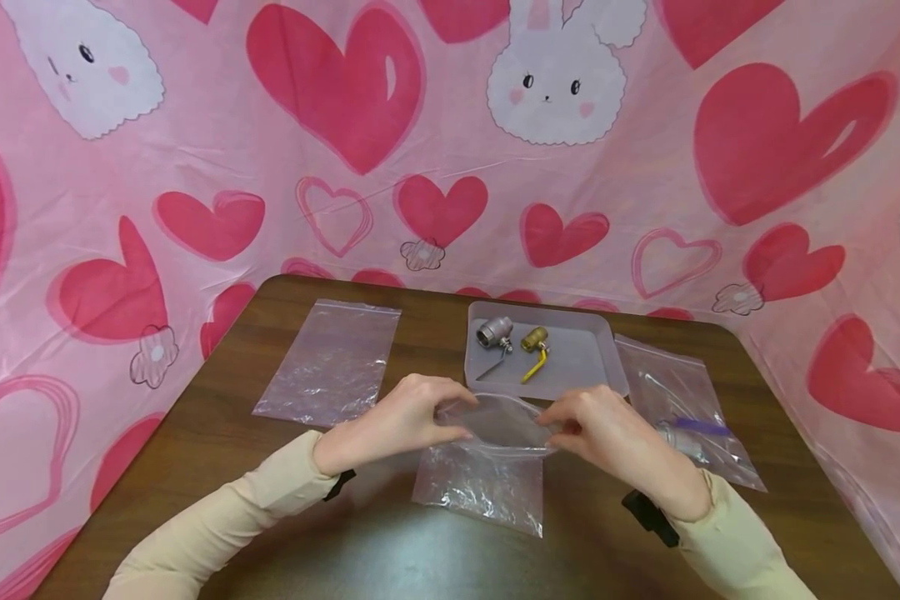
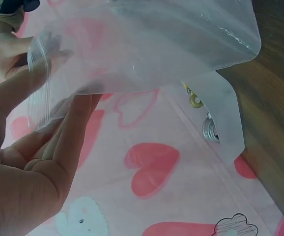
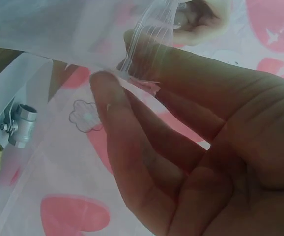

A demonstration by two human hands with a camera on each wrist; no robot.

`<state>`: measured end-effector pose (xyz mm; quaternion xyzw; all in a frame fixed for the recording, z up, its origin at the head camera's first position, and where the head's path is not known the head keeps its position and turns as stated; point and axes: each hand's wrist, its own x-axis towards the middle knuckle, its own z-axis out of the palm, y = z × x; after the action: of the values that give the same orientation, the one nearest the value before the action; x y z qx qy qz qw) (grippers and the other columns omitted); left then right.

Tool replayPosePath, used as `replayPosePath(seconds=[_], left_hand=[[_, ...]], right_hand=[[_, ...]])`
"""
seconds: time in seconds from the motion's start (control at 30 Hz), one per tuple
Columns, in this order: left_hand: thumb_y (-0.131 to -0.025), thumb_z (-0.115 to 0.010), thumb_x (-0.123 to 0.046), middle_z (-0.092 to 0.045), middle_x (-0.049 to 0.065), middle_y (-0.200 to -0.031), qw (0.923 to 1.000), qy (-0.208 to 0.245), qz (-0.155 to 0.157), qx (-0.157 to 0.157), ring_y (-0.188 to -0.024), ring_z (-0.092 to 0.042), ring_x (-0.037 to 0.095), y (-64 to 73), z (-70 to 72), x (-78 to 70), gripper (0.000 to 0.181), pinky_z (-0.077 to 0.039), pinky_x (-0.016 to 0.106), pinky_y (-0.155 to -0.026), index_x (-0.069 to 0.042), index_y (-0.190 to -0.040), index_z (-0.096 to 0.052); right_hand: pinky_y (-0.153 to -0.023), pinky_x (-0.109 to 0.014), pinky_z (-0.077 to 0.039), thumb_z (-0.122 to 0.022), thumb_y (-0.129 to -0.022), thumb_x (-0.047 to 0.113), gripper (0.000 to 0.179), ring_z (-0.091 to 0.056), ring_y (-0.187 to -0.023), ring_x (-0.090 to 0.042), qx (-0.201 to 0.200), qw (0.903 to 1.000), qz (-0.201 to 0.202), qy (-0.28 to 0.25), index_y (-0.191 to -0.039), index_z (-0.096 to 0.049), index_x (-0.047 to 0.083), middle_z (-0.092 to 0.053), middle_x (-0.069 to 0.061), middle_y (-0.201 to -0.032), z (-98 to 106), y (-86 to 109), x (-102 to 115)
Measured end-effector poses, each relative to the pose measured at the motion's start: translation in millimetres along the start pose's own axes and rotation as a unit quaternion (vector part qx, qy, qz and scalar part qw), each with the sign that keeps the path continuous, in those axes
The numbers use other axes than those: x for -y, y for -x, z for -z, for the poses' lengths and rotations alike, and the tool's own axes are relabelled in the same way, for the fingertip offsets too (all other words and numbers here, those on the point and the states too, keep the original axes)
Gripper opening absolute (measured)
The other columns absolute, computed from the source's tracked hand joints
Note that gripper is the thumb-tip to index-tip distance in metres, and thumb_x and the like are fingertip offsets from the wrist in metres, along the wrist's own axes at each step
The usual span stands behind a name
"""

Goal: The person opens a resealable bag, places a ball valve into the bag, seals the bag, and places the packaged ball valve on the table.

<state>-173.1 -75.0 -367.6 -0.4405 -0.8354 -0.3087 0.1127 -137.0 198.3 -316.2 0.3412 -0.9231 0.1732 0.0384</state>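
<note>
A clear zip bag (image 1: 483, 492) is held up with its mouth spread wide above the table. My left hand (image 1: 412, 417) grips the left side of the mouth, thumb and fingers on either side of the plastic. Opposite it, my right hand (image 1: 603, 429) pinches the right corner by the zip strip; in the right wrist view the bag's ribbed edge (image 3: 149, 39) lies between thumb and fingers. Just behind the bag, a silver ball valve (image 1: 495, 332) with a grey lever and a smaller brass ball valve (image 1: 534, 337) with a yellow lever lie in a pale plastic tray (image 1: 585, 367).
Another clear zip bag (image 1: 333, 358) lies flat at the left of the wooden table (image 1: 322, 533). Right of the tray lies a filled zip bag (image 1: 671, 379) with a silver metal part and a purple strip. Pink heart-printed cloth (image 1: 465, 108) hangs behind the table.
</note>
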Motion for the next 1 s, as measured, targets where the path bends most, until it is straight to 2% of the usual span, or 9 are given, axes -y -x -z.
replayPosePath(seconds=[0.13, 0.3, 0.53, 0.83, 1.0], left_hand=[[-0.075, -0.087, -0.019, -0.076, 0.002, -0.092, 0.9999, -0.002, 0.010, 0.006, -0.061, -0.052, 0.000, -0.7, -0.1, -1.2, 0.034, -0.043, 0.010, -0.060, -0.007, -0.104, -0.074], [-0.074, -0.087, -0.019, -0.077, 0.003, -0.092, 0.9999, -0.002, 0.012, 0.007, -0.060, -0.055, 0.000, -1.1, -1.4, -0.2, 0.033, -0.044, 0.010, -0.060, -0.007, -0.102, -0.074], [-0.074, -0.087, -0.019, -0.077, 0.003, -0.091, 1.0000, 0.001, 0.009, 0.004, -0.061, -0.058, 0.001, -1.3, -2.7, 0.8, 0.032, -0.046, 0.009, -0.060, -0.007, -0.100, -0.074], [-0.075, -0.087, -0.019, -0.076, 0.005, -0.093, 0.9997, 0.012, 0.017, 0.012, -0.062, -0.063, 0.002, -1.9, -2.8, -0.7, 0.033, -0.048, 0.009, -0.061, -0.005, -0.102, -0.073], [-0.076, -0.087, -0.020, -0.076, 0.005, -0.094, 0.9997, 0.012, 0.019, 0.010, -0.063, -0.064, 0.003, -3.7, -4.2, 0.7, 0.034, -0.048, 0.009, -0.061, -0.004, -0.102, -0.074]], right_hand=[[-0.063, -0.020, -0.054, -0.083, -0.077, 0.007, 0.017, -0.069, -0.076, -0.007, -0.009, 0.9999, 0.012, 0.007, -0.093, -0.079, 0.010, -0.076, 0.001, -0.091, 1.0, 0.2, 1.9], [-0.069, -0.027, -0.059, -0.083, -0.076, 0.007, 0.016, -0.073, -0.083, -0.014, -0.055, 0.9975, 0.034, 0.026, -0.091, -0.079, 0.011, -0.077, 0.001, -0.092, 2.3, 0.6, 5.1], [-0.068, -0.028, -0.060, -0.084, -0.073, 0.004, 0.021, -0.070, -0.076, -0.010, -0.108, 0.9937, 0.026, 0.016, -0.092, -0.076, 0.009, -0.075, 0.001, -0.087, 10.3, -1.3, 1.6], [-0.068, -0.033, -0.061, -0.082, -0.076, 0.003, 0.020, -0.072, -0.073, -0.014, -0.103, 0.9947, -0.005, 0.002, -0.096, -0.076, 0.006, -0.077, -0.005, -0.089, 20.4, -6.3, -12.6], [-0.071, -0.038, -0.061, -0.081, -0.079, 0.005, 0.022, -0.074, -0.075, -0.019, -0.088, 0.9950, -0.044, -0.018, -0.100, -0.076, 0.004, -0.077, -0.010, -0.093, 24.1, -13.5, -26.3]])
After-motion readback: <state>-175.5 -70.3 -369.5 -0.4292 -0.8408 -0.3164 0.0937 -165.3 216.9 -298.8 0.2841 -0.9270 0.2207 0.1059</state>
